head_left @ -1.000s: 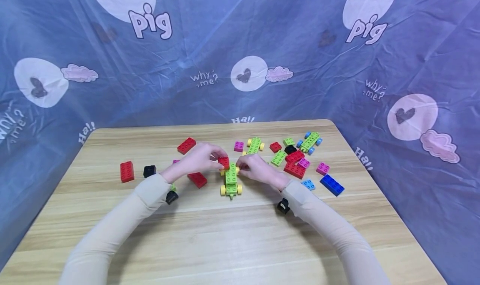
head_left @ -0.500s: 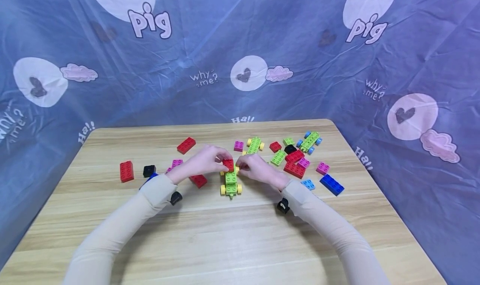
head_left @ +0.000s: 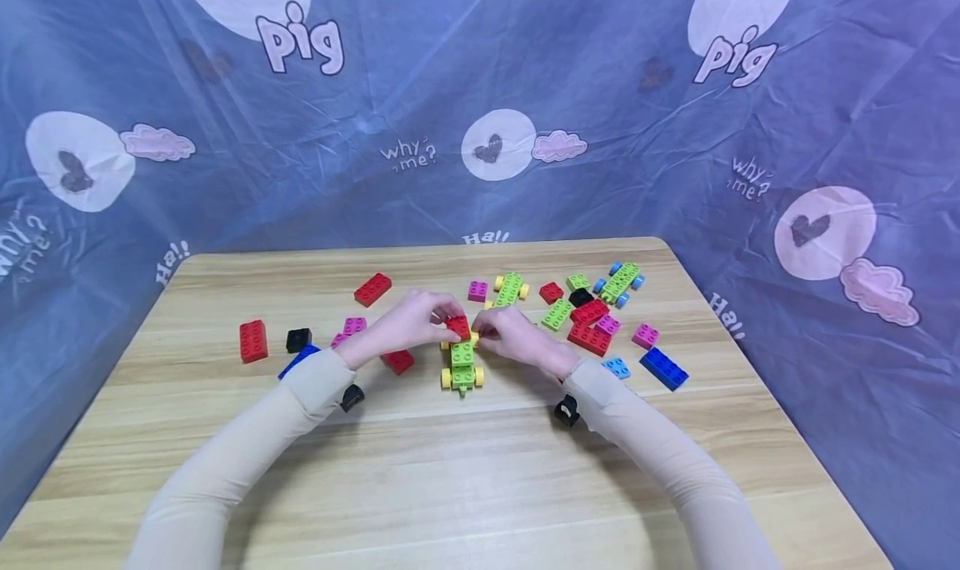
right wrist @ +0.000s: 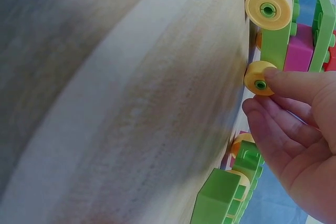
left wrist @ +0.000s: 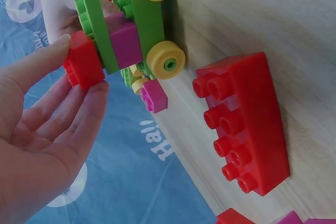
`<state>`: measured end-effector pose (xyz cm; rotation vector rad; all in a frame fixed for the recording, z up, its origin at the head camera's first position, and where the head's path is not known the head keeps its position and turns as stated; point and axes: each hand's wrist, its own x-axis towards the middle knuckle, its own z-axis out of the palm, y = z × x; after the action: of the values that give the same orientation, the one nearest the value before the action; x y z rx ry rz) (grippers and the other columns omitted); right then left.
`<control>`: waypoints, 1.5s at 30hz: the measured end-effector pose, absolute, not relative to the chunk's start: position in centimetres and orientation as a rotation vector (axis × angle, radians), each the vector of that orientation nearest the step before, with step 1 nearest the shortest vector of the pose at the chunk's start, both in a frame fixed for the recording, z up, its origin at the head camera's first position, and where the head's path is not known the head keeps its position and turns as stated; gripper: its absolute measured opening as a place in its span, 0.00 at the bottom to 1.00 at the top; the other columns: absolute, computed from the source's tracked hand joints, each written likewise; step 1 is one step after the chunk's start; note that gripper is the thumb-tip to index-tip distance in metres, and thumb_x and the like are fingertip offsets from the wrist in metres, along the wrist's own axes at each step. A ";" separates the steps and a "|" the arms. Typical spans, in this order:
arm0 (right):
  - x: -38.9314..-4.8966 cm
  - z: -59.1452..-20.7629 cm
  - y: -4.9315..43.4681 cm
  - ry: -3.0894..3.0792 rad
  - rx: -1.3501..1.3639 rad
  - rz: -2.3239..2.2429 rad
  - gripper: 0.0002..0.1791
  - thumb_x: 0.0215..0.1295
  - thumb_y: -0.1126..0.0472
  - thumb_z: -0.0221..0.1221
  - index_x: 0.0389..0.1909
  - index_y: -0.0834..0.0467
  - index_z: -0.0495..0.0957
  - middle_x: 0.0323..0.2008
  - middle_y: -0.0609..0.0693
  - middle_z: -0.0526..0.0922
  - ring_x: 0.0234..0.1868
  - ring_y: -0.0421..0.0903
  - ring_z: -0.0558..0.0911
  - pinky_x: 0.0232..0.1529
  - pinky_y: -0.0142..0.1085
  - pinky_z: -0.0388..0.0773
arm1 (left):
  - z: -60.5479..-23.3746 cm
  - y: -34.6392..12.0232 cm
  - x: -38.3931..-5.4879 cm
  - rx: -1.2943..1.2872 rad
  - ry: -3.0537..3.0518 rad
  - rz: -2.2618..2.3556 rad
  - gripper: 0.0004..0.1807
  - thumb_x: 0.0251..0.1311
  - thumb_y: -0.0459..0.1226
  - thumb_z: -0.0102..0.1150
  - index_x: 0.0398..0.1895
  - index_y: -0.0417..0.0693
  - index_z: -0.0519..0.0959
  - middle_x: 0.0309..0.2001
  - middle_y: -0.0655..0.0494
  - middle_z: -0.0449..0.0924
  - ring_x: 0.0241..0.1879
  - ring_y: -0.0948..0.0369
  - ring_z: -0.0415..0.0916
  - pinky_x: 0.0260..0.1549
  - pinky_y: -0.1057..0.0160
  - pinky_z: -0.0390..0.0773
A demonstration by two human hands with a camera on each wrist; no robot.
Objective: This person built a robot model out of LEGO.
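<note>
I've got the left hand (head_left: 412, 320) pinching a small red brick (left wrist: 89, 72) between thumb and fingers, right up against the green top piece (head_left: 462, 354) of a yellow-wheeled car (head_left: 462, 378) in the middle of the desk (head_left: 465, 478). From the left wrist I see the red brick touching the studded side of that piece, at its far end, but I can't tell whether it is pressed fully down. Under the top piece a magenta block (left wrist: 125, 43) sits on the car's green base. My right hand (head_left: 517, 338) is on the car's right side, grasping its far wheel (right wrist: 259, 80): the right wrist view gives me the thumb on the wheel's face and the fingers curled just beside it. Just beyond the hands stands a second yellow-wheeled base (head_left: 509, 290); at the far right I have a blue-wheeled base (head_left: 622, 283). A long red brick (head_left: 398, 362) lies near the car on its left, and a black piece (head_left: 567, 412) lies beside the right sleeve (head_left: 637, 437). Farther right I make out a dark blue brick (head_left: 663, 368), and well over to the left another red brick (head_left: 253, 342) near a black block (head_left: 298, 340). A blue printed cloth (head_left: 360, 62) hangs behind the desk.
</note>
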<state>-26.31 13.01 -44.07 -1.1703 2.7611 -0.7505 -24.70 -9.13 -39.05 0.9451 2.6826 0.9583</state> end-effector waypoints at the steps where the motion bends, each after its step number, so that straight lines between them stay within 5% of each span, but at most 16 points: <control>1: -26.3 -44.1 13.0 2.762 -1.170 -0.751 0.11 0.59 0.69 0.65 0.43 0.64 0.82 0.39 0.57 0.88 0.40 0.47 0.86 0.44 0.30 0.84 | -39.1 -9.1 -24.7 0.953 2.680 0.971 0.17 0.55 0.37 0.72 0.47 0.41 0.82 0.42 0.49 0.88 0.45 0.55 0.84 0.50 0.54 0.85; 24: -26.2 -44.0 13.0 2.768 -1.150 -0.730 0.11 0.60 0.69 0.65 0.44 0.64 0.82 0.40 0.58 0.88 0.41 0.48 0.87 0.46 0.32 0.85 | -39.7 -9.7 -24.2 1.044 2.685 0.955 0.21 0.59 0.33 0.66 0.56 0.37 0.80 0.50 0.44 0.85 0.51 0.52 0.83 0.49 0.61 0.85; 45: -26.3 -44.1 13.0 2.768 -1.166 -0.736 0.11 0.59 0.69 0.66 0.43 0.64 0.82 0.40 0.57 0.88 0.41 0.48 0.86 0.46 0.33 0.85 | -40.3 -9.9 -24.4 0.962 2.624 1.069 0.22 0.61 0.37 0.67 0.57 0.39 0.79 0.54 0.45 0.84 0.55 0.51 0.81 0.56 0.56 0.82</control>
<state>-26.25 13.00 -44.15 -1.1657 2.7682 -0.7363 -24.45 -9.93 -40.30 0.9622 2.6239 1.0695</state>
